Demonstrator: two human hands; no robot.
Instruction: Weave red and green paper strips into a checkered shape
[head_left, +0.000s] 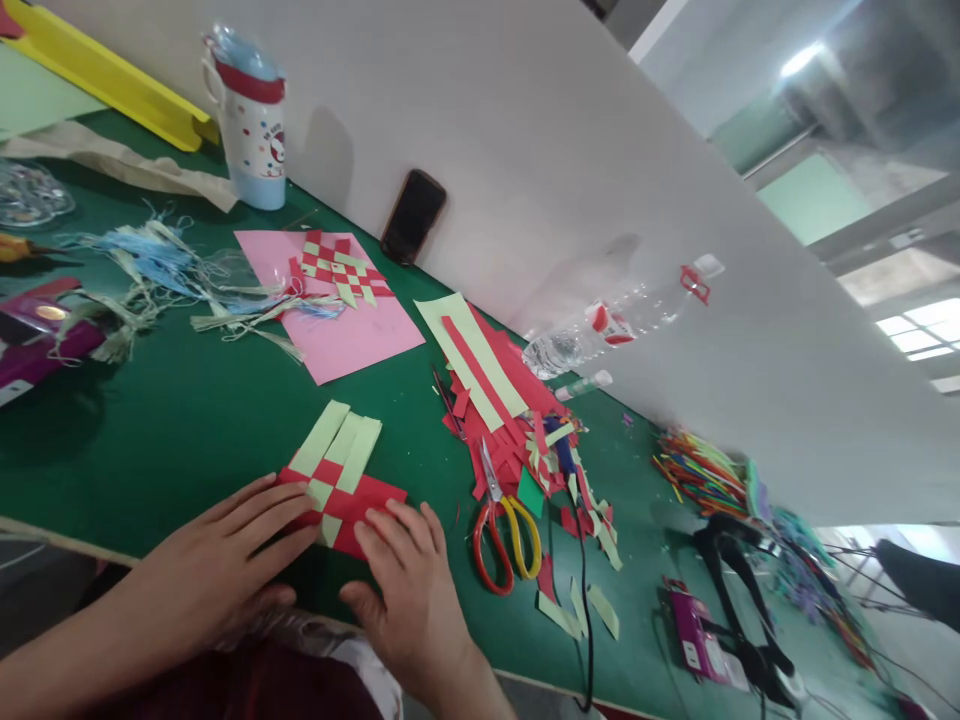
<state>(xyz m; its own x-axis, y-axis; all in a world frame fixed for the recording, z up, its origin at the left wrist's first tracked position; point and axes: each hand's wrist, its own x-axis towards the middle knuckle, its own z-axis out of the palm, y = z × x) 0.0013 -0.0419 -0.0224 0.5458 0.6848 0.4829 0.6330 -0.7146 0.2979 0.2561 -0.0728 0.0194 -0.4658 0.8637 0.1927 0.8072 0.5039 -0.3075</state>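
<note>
A small weave of red and pale green paper strips [348, 478] lies flat on the green table before me. Long pale ends stick out at its far side. My left hand [238, 545] rests its outstretched fingers on the weave's left edge. On the right edge lie the fingertips of my right hand [411, 575], spread and flat, with the thumb apart. Neither hand grips anything. To the right of my right hand are scissors [496, 497] with one red and one yellow handle, their blades pointing away from me.
Red and green paper scraps [510, 450] spread beyond the scissors. A pink sheet [352, 350] bears another checkered weave [337, 268]. A phone [413, 217], a cup [255, 135] and a plastic bottle [600, 330] stand by the wall. A black cable [587, 620] crosses the right side.
</note>
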